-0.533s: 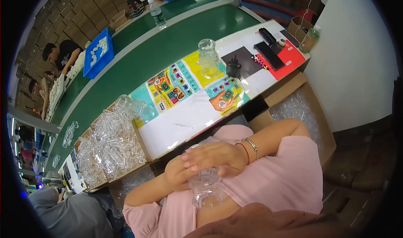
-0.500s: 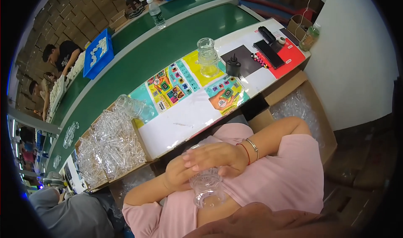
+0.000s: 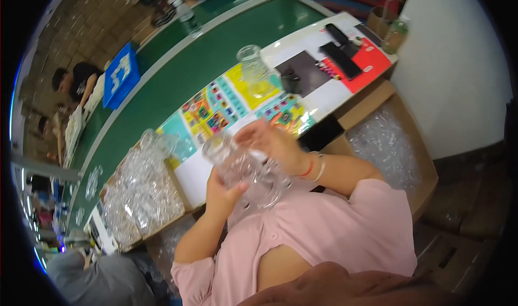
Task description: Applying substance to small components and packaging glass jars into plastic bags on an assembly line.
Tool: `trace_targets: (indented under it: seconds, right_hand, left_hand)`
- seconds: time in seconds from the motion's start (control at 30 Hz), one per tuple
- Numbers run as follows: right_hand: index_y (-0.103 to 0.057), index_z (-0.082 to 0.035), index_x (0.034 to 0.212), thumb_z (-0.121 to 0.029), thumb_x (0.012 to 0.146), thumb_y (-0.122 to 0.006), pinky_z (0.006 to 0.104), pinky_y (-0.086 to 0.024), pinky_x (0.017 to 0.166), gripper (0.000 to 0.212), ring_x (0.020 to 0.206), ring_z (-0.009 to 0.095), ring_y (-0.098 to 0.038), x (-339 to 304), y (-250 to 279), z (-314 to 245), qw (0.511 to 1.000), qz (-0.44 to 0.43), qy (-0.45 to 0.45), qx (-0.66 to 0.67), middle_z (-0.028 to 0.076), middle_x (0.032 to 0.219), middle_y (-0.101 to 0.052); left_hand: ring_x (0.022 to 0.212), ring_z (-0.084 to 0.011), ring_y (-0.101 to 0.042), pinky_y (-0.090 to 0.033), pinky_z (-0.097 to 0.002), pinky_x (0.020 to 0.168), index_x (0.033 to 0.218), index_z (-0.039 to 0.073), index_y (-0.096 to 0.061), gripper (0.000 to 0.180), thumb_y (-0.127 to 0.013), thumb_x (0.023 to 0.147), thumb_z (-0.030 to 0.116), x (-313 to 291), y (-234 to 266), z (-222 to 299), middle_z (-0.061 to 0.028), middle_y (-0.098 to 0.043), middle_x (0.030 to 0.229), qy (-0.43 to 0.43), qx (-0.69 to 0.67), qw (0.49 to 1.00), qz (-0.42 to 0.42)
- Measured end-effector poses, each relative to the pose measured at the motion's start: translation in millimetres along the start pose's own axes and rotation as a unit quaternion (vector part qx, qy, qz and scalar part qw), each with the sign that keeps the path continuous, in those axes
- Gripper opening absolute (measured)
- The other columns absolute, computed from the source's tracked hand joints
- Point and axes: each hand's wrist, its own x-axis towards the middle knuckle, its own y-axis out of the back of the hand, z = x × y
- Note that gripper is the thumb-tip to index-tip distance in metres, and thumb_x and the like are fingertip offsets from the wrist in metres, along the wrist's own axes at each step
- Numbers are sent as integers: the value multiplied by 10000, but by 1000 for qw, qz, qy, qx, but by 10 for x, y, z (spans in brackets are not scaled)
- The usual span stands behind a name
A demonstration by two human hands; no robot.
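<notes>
Clear glass jar (image 3: 245, 171) held up in front of the chest, above the counter (image 3: 216, 68) edge. Left hand (image 3: 221, 190) closed around its lower side; right hand (image 3: 272, 144) wrapped over its top. Beyond right hand, another glass jar (image 3: 253, 74) upright on colourful sheets (image 3: 216, 109). Left of left hand, cardboard box (image 3: 143, 190) of bagged glassware.

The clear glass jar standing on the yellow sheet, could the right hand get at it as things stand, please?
Probably not at once: the right hand and left hand both hold a clear glass mug. The glass jar stands unobstructed beyond them.
</notes>
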Motion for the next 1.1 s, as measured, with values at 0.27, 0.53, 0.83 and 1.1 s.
trace_targets:
  seconds: [0.27,0.53,0.83,1.1]
  right_hand:
    - [-565,-43,997,-90,692,-620,439,-318,964,314,939,235,-565,-331,213,-221,709,-17,285,-645,84,956,-608]
    - [-564,-65,928,-109,675,-667,459,-349,949,277,952,217,-581,-384,284,5,669,-51,362,-647,84,970,-602]
    - [-581,-20,977,-5,749,-545,329,-450,793,232,865,277,-571,-175,1226,-666,670,213,256,-664,144,964,-577]
    - [-606,-40,843,-40,757,-558,380,-436,718,98,819,307,-514,408,2572,-1246,514,197,188,-814,128,835,-499]
  left_hand:
    - [1033,-204,-508,-412,-327,886,1217,-13,-372,739,-762,666,288,74,-5,-142,-111,-515,1113,-21,-28,996,77]
    - [984,-296,-557,-452,-363,847,1155,-4,-440,692,-797,586,162,-15,69,-272,-200,-534,1127,-325,343,881,-3]
    - [961,-292,-578,-462,-369,838,1161,0,-457,652,-765,595,98,208,257,-341,-179,-564,1091,-283,358,887,74]
    - [1007,-224,-538,-435,-342,859,1174,2,-429,646,-762,638,140,782,716,-705,-121,-533,1104,-118,229,935,243]
